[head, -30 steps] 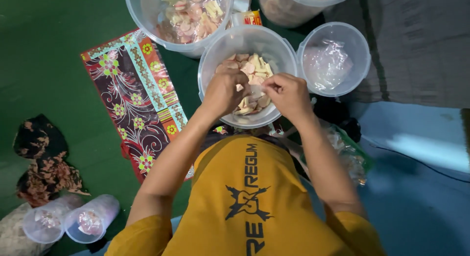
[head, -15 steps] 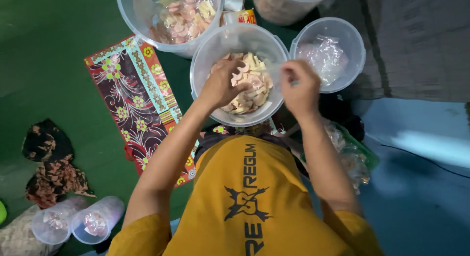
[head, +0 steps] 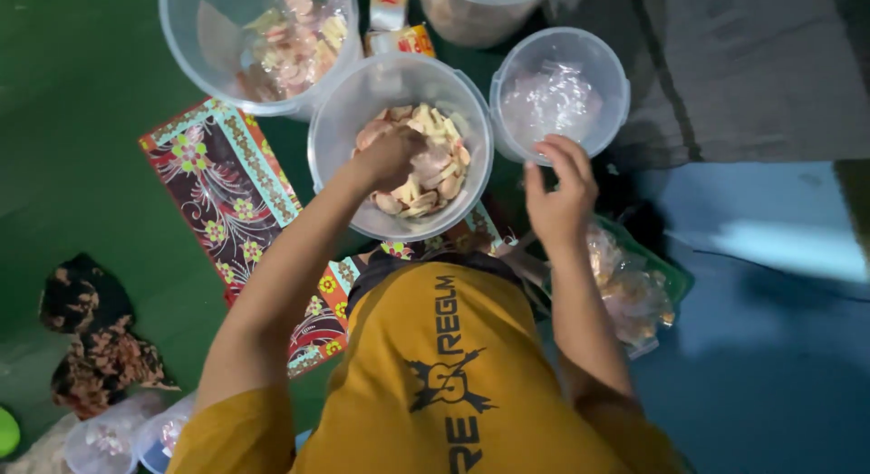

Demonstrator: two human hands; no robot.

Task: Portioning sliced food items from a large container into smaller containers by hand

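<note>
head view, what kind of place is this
Probably a home floor used for packing snacks. Clear tubs of pale chips stand on a green floor beside a patterned cloth; the left hand is in one tub, filled bags lie nearby.

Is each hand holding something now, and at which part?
The left hand is down among the crackers in the middle tub; its grip is hidden. The right hand holds nothing visible.

A dark green floor (head: 82,120) fills the left side, carrying a patterned floral mat (head: 231,198) and a crumpled dark batik cloth (head: 91,338). To the right lies a grey striped rug (head: 743,66), then blue flooring (head: 770,347) with a pale light reflection.
</note>
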